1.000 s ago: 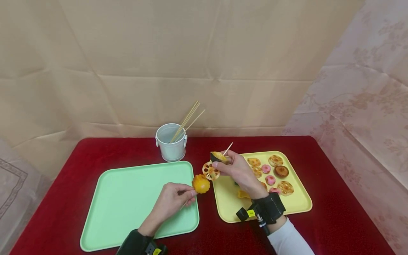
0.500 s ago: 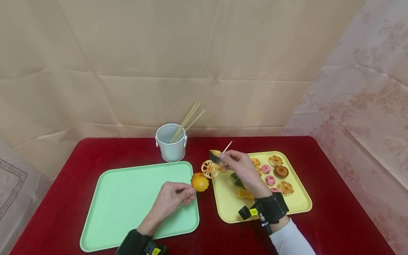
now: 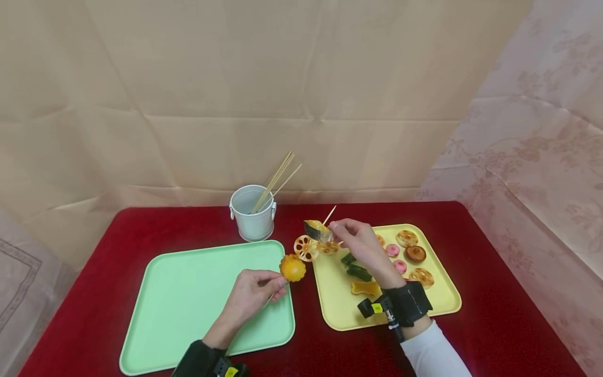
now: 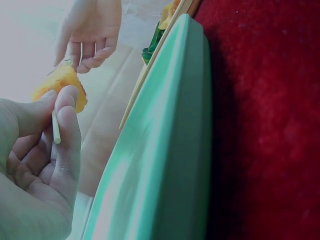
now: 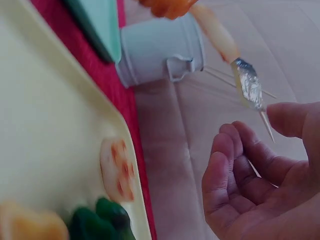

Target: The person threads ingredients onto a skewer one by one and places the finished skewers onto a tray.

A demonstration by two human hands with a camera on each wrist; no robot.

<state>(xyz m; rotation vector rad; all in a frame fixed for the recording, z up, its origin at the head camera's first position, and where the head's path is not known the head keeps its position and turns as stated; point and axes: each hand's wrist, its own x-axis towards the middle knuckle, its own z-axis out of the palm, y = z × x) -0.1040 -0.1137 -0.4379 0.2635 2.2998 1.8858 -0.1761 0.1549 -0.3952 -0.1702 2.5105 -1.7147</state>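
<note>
My left hand pinches a wooden skewer near its lower end, over the right side of the green tray. Threaded along it are a yellow corn slice, a lotus root slice and a dark-skinned pumpkin slice. Beyond the pumpkin, the skewer's pointed tip sticks out bare. My right hand is at the pumpkin's right end; in the right wrist view its thumb tip is right at the pumpkin's edge, while the other fingers are loosely bent and apart from it.
A yellow tray at right holds another lotus slice, green pieces, a mushroom, pink rounds and a yellow bone-shaped piece. Behind the green tray stands a white bucket with several skewers.
The pumpkin slice has shifted slightly left with the skewer. My right fingers have loosened from it and drawn back to the right, uncovering its side. My left hand keeps its pinch.
</note>
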